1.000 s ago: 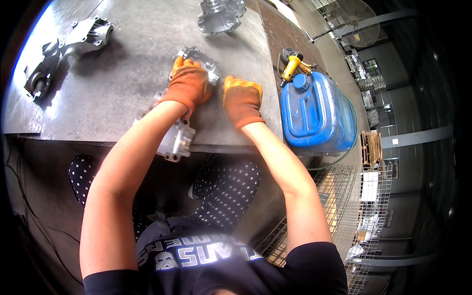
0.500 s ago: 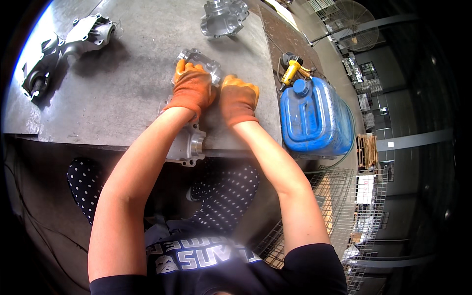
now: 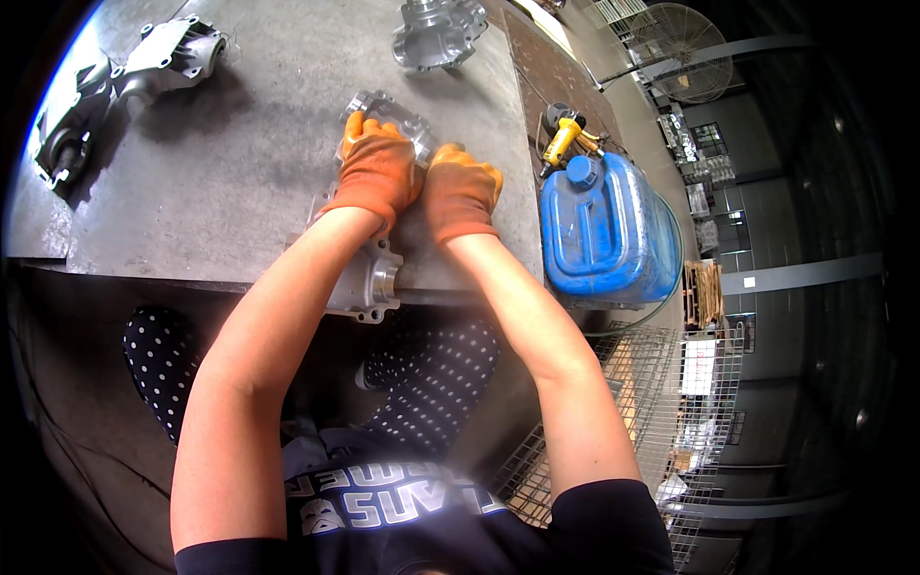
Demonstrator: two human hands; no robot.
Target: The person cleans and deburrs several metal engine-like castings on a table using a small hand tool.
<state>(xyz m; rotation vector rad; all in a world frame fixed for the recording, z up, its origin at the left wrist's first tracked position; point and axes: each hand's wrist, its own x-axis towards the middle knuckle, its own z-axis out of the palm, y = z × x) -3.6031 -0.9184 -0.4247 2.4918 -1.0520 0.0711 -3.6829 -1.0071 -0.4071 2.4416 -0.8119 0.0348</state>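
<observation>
Both of my hands wear orange work gloves. My left hand (image 3: 377,165) is closed on a grey metal casting (image 3: 407,123) with flanges and holes, which lies on the metal-topped table. Just to its right, my right hand (image 3: 462,187) is curled into a fist beside the casting's right end. What it holds, if anything, is hidden by the glove. Under my left wrist a second casting (image 3: 369,278) lies at the near table edge, partly covered by my forearm.
More castings stand at the far edge (image 3: 439,34) and far left (image 3: 172,57) of the table (image 3: 259,182). Right of the table are a blue jerrycan (image 3: 609,230) and a yellow power tool (image 3: 563,142). Farther off stand a fan (image 3: 685,53) and a wire mesh cage (image 3: 661,402).
The view has shifted slightly. My hands stay in nearly the same place by the casting, with no visible change of grip.
</observation>
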